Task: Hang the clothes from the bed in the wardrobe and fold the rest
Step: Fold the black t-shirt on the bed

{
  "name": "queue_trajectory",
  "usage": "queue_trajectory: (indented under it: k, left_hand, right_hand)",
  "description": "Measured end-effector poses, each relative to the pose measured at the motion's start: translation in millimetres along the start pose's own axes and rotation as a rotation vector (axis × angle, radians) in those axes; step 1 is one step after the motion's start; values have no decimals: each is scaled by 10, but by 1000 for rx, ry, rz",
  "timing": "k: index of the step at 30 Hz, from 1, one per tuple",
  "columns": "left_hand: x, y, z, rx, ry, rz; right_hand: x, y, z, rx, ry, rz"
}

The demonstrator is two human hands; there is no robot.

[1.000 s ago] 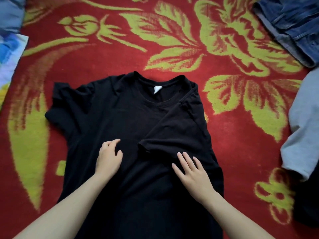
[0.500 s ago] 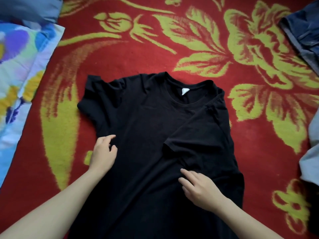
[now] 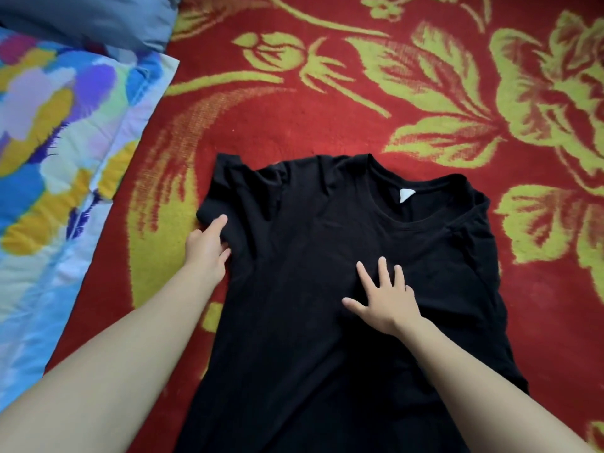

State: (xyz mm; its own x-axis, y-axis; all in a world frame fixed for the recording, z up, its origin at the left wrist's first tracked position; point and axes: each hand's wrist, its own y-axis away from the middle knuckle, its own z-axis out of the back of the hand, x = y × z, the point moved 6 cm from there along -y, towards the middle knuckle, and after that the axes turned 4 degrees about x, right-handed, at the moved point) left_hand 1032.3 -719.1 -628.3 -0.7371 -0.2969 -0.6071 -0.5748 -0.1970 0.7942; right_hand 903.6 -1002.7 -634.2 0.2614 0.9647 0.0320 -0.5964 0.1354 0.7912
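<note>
A black T-shirt [image 3: 310, 256] lies face up on the red flowered blanket [image 3: 294, 119], with a white label showing inside the collar. Its right sleeve and side are folded inward over the chest. Its left sleeve [image 3: 228, 188] lies bunched and spread outward. My left hand [image 3: 207, 245] is at the lower edge of that left sleeve and pinches the fabric between forefinger and thumb. My right hand [image 3: 384, 299] lies flat on the chest of the shirt with its fingers spread, pressing next to the folded-in part.
A quilt with a bright blue, yellow and purple pattern [image 3: 55, 158] lies along the left side. A grey-blue cloth [image 3: 88, 18] sits at the top left corner. The blanket carries large yellow-green flowers around the shirt.
My left hand has moved from the shirt's body out to the left sleeve and taken hold of it. My right hand has slid up and spread flat. The view has swung left.
</note>
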Motion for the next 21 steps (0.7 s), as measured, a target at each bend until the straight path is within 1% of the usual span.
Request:
queue_trajectory:
  k: [1,3,4,5,6,7,8,9,10,11,12,13,14,15,16,17,18,19,21]
  left_hand:
    - [-12,14,-50,14,70,51]
    - [-46,47,-117,-3,132,110]
    - [-83,72,-147,-35,142,92]
    - [-144,106,-167,-76,132,24]
    - [-232,197,-194,-136,82,-96]
    - [-337,342,-221,-196,-32,-274]
    - [-453,536,-291,-221,-225,-533]
    - [-520,794,-453,-176,-481,-858]
    - [-458,1093,-675,-45,-752,-1169]
    - [-243,1336,-859,133,-1000,-1402]
    - [30,1477,-978,309,-1222,-1520]
    - [308,1533,-1034,452,-1425,-1533]
    - [566,1519,-1039,541,-1610,-1446]
    - [757,1432,-990,552,-1777,-1315]
    - [897,1312,-900,516,-1903,-1193]
    - [1000,1191,-789,444,-1986,-1062]
    - [1057,1099,-671,352,-2028,-957]
    - [1072,1036,-561,266,-2055,-888]
    - [1053,977,-384,174,-2064,-814]
  right_hand:
    - [-37,-4,28,35,-17,10]
    - [-101,-12,111,80,-88,29]
    - [-126,-12,160,93,-135,37]
    - [-137,-3,185,103,-187,42]
    - [-144,2,200,102,-233,45]
    - [-147,8,198,98,-264,48]
    - [-147,19,182,90,-278,54]
    - [-154,33,165,72,-291,62]
    - [-161,49,157,38,-322,74]
    - [-170,74,149,-21,-385,88]
    - [-196,109,179,-115,-474,104]
    - [-250,161,220,-236,-577,103]
    - [-346,240,262,-386,-673,78]
    - [-460,332,308,-538,-756,31]
    - [-585,424,333,-668,-818,-21]
    - [-703,512,329,-757,-854,-81]
    - [-793,570,299,-785,-842,-143]
    - [-838,598,265,-775,-796,-197]
    - [-821,616,183,-719,-630,-227]
